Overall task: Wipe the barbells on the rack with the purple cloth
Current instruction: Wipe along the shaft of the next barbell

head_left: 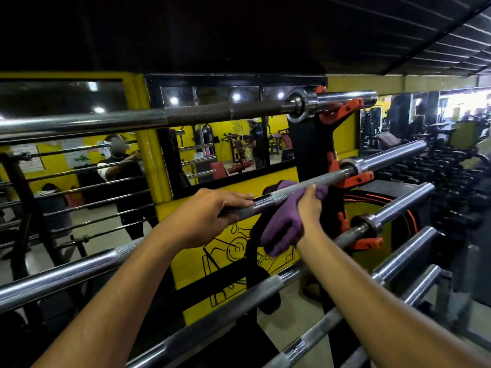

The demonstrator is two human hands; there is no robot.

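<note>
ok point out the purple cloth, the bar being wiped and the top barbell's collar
purple cloth (281,227), head view, on the fold hanging below the bar
bar being wiped (342,174), head view, on its knurled shaft right of the cloth
top barbell's collar (305,104), head view, on the chrome flange

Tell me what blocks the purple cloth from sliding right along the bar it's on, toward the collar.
Nothing visible does. The right hand holds the purple cloth on the second barbell; the knurled shaft from there to the collar is bare. The left hand grips behind it.
</note>
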